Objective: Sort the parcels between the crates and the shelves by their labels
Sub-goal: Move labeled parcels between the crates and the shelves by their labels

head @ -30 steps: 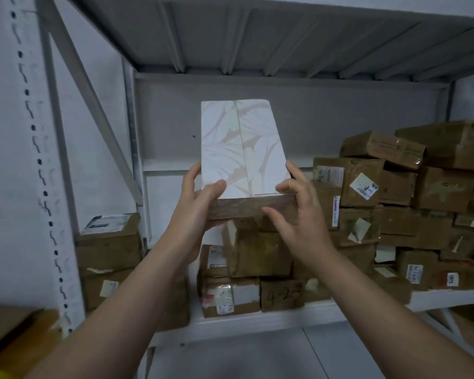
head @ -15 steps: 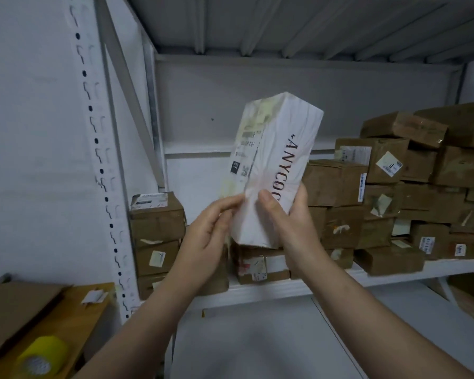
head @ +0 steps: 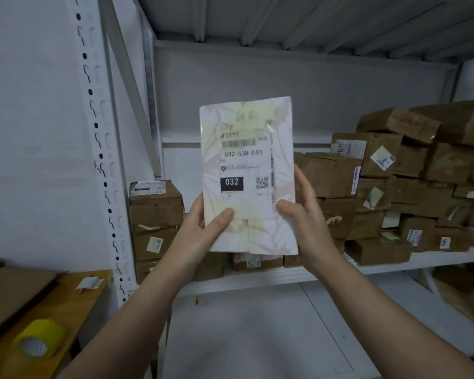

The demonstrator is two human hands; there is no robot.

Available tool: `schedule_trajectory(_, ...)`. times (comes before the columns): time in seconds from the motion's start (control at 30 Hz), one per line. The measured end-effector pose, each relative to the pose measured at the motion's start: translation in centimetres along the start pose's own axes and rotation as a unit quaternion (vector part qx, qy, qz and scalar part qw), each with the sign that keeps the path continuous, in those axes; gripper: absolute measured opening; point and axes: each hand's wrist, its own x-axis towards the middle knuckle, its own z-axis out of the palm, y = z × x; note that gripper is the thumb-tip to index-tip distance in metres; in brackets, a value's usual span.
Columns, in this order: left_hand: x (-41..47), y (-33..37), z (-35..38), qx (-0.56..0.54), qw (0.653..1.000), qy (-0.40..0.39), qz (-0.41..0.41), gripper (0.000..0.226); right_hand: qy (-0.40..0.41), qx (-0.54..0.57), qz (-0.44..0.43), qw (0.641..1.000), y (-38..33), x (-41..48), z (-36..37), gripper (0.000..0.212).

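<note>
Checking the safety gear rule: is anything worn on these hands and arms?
Nothing shows. The left hand and right hand are bare: no gloves, rings or watch. Both forearms are bare as far as the frame's edge; no sleeve in view.

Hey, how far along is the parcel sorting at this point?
Done: many brown cardboard parcels sit stacked on the white metal shelf. In hand: the left hand and right hand hold a white leaf-patterned parcel upright, its shipping label, reading 032, facing the camera. Left: this parcel is not yet placed. How many more wait cannot be told from this view.
</note>
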Motion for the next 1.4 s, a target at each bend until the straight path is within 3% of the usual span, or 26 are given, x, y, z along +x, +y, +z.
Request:
schedule_trajectory(0.17,-0.9,-2.2,0.2,-0.026,0.998,0.058,0.007,0.081,-0.007,-0.077,-0.003,0.997,1.5,-0.6,-0.4,0.058)
schedule_trajectory(0.47,-2.2,-3.1,0.2,-0.026,0.998,0.060,0.017,0.071,-0.015,-0.088,-0.012,0.996,2.6,-1.9,-0.6,0.055)
schedule_trajectory(0.87,-5.3,-7.4,4.4,-0.020,0.999,0.029,-0.009,0.076,0.095,-0.080,0.023,0.992,4.3,-7.4,-3.9,0.052)
schedule_trajectory(1.13,-8.4,-8.8,13.0,-0.011,0.998,-0.033,-0.044,0.070,0.160,-0.116,0.051,0.979,2.3,-13.2,-11.6,0.049)
schedule_trajectory(1.4,-12.1,-10.3,29.3,-0.042,0.990,-0.113,-0.076,0.062,0.261,-0.169,0.096,0.946,-2.4,-21.0,-25.9,0.041)
